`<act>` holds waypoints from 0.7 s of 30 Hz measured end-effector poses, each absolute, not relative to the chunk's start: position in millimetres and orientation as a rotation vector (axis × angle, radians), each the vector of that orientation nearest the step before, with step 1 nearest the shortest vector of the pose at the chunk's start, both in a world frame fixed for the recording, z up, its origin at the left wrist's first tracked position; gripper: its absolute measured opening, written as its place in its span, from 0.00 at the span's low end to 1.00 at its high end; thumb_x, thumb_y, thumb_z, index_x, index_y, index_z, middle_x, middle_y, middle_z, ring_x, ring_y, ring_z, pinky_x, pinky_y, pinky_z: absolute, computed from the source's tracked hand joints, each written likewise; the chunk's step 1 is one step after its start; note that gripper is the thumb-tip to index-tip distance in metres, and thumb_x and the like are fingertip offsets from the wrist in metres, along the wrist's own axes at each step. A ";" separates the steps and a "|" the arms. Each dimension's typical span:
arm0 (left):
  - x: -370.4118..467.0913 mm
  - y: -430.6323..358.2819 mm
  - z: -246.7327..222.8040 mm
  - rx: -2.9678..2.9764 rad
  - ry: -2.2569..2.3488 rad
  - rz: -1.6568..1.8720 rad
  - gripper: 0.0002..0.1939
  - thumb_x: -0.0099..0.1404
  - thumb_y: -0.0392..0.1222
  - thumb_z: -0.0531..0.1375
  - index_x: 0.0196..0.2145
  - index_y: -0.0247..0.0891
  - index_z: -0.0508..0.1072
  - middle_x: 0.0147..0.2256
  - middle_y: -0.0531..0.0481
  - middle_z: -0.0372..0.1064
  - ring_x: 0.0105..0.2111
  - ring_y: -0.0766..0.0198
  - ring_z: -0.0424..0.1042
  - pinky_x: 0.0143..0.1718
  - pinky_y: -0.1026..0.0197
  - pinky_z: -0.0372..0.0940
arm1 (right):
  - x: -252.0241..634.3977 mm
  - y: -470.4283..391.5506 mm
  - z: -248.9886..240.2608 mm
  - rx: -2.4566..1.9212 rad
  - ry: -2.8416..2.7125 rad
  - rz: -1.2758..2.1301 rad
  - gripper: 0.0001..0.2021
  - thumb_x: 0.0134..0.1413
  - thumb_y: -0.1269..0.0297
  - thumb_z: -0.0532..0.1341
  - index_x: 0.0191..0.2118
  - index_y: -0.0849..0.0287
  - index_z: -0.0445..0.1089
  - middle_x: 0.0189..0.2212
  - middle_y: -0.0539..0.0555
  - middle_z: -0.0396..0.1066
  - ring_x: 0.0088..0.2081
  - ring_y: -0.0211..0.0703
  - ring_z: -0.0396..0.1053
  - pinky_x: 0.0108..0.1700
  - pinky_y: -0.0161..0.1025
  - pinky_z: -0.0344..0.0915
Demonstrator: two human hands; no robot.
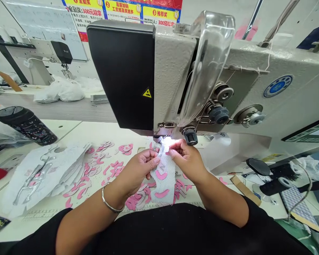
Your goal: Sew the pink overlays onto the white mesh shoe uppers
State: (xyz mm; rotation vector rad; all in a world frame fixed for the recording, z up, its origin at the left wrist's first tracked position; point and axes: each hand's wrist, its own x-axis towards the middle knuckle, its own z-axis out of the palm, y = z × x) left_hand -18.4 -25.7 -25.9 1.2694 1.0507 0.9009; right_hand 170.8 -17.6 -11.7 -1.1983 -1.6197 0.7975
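Left fingers (154, 162) and right fingers (172, 151) pinch opposite edges of a white mesh strip (166, 173) under the lit sewing machine head (172, 71); pink fabric pieces (82, 189) lie scattered around it on the tabletop (71, 136).

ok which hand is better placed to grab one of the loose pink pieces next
Probably the left hand: most loose pink pieces lie on its side of the white mesh strip, while the right hand is at the strip's opposite edge.
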 end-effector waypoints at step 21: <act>-16.1 -28.2 -17.7 1.285 1.167 0.895 0.14 0.61 0.52 0.62 0.35 0.39 0.71 0.27 0.56 0.60 0.25 0.68 0.60 0.21 0.67 0.59 | 161.7 -22.8 -3.5 -1.395 -1.753 0.465 0.05 0.54 0.64 0.60 0.29 0.55 0.65 0.30 0.49 0.69 0.31 0.40 0.67 0.32 0.38 0.61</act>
